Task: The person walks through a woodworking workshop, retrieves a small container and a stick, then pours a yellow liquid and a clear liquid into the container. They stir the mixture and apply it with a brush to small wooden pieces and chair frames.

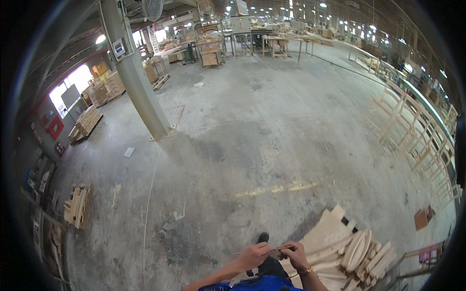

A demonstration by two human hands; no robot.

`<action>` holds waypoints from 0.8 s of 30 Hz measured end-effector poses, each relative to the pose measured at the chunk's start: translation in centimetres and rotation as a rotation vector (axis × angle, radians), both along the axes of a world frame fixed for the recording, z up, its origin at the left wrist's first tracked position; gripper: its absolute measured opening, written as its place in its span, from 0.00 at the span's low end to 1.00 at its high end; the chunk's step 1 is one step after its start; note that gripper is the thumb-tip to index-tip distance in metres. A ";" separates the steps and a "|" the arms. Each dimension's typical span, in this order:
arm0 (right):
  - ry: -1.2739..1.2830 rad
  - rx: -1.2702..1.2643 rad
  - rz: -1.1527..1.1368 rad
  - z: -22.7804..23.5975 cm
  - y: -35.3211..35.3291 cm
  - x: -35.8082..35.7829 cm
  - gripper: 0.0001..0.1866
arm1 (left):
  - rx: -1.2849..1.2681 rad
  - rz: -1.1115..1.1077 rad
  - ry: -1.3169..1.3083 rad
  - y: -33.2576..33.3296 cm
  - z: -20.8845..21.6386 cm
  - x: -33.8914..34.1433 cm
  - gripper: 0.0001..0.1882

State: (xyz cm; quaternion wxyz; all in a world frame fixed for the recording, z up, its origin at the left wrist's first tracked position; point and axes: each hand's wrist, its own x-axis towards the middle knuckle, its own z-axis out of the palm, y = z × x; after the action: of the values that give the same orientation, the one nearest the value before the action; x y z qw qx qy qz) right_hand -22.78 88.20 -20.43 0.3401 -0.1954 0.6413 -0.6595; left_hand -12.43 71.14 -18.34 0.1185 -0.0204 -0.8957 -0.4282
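my left hand (255, 256) and right hand (295, 255) pinch a thin brown strip (282, 248) left of the pale curved-wood pile (358, 251); slackening could drop it.

The floor (218, 169) looks like matt concrete, worn and stained, with a patchy painted line (277, 189) across it. The pillar (138, 92) at far left appears to be smooth painted metal. Near right, the curved pieces (358, 250) are bare, matt wood; the frames (392, 118) at right look likewise unvarnished. The box (421, 219) is dull cardboard. The shirt (264, 283) is cloth, the wristband (307, 270) shiny metal. The thin piece (283, 248) between the hands (257, 254) is too small to judge.
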 end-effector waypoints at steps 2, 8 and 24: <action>-0.037 -0.037 -0.105 0.1 -2.9 -5.4 0.04 | 0.023 -0.080 -0.003 -3.0 0.4 -6.3 0.08; 0.226 -0.086 -0.194 5.9 -14.4 -19.1 0.03 | 0.440 -0.003 0.095 -12.7 4.1 -20.6 0.09; -0.007 -0.047 0.283 6.4 -55.7 -52.0 0.06 | 0.332 0.257 -0.028 -52.0 5.7 -47.6 0.11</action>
State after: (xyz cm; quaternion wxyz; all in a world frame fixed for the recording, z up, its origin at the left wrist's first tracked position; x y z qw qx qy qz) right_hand -74.74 32.53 -14.07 0.4273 -0.2895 0.5906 -0.6203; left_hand -60.05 19.13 -12.65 0.1614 0.1197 -0.8095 -0.5516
